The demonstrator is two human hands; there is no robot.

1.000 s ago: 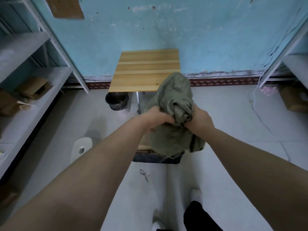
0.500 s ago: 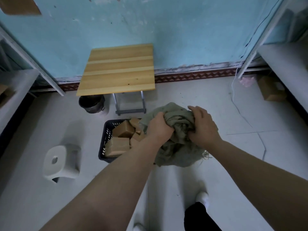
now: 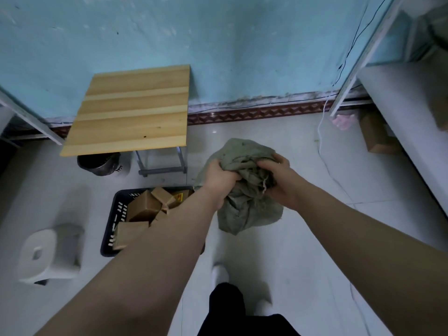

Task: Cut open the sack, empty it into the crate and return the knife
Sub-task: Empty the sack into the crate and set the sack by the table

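A limp grey-green sack (image 3: 244, 209) is bunched up in front of me, to the right of the crate and above the floor. My left hand (image 3: 219, 177) grips its left side and my right hand (image 3: 278, 179) grips its right side, both closed on the cloth. The dark plastic crate (image 3: 116, 214) stands on the floor at the left, with several brown cardboard boxes (image 3: 145, 208) in it; my left forearm covers its right part. No knife is in sight.
A small wooden folding table (image 3: 131, 110) stands against the blue wall, a dark metal pot (image 3: 97, 163) beneath it. A white plastic stool (image 3: 46, 253) sits at the left. Shelf units flank both sides, with a cardboard box (image 3: 378, 137) at the right. My feet are below.
The sack has moved from above the crate to its right, and both hands have crumpled it further. The boxes in the crate have come into view.
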